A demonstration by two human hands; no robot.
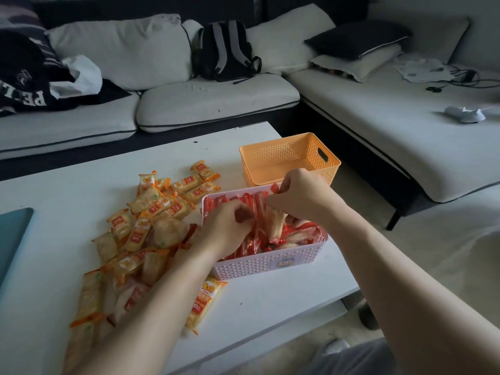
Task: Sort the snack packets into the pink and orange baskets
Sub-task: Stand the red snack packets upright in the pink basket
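White worktop (284, 296) before a sofa (216, 101): left grip (227, 228) and right grip (297, 201) each clench red packets (246, 246) inside the pink basket (270, 264)

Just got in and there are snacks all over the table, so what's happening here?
A person is sorting snack packets. Both hands are in the pink basket: the left hand and the right hand each grip red packets, which fill it. The orange packets lie heaped on the table left of it, unsorted, and the orange basket behind looks empty.
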